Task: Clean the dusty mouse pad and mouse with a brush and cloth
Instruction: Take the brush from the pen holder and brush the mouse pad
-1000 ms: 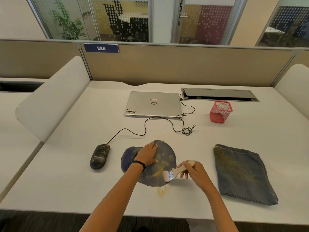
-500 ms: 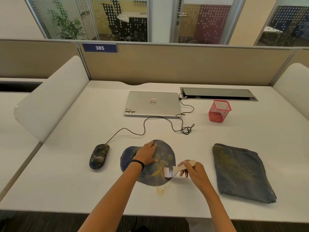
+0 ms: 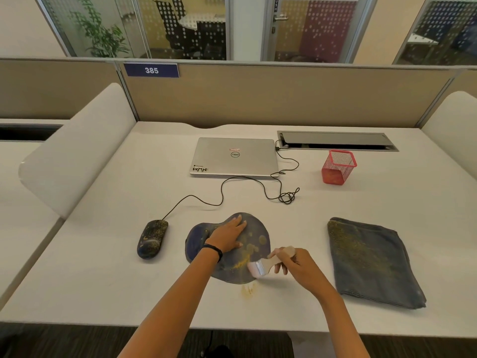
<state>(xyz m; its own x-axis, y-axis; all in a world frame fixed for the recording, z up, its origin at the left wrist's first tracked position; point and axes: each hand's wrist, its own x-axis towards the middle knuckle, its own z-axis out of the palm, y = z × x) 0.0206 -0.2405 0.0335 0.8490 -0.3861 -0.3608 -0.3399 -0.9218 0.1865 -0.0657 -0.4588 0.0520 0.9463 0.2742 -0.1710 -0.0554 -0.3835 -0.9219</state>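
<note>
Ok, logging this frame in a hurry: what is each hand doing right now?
Left hand: open, pressing flat on the mouse pad.
Right hand: closed around the brush handle.

Bright, even, diffuse indoor light covers a pale worktop (image 3: 108, 267), casting only a faint soft shadow beside the brush (image 3: 260, 267), whose bristles are slightly smeared by motion blur, while the wide lens bows the partition (image 3: 284, 99) and stretches the picture towards its edges.

Dusty dark mouse pad (image 3: 254, 255), speckled mouse (image 3: 151, 239) left, brush (image 3: 268, 263) over pad, folded cloth (image 3: 371, 262) right
</note>
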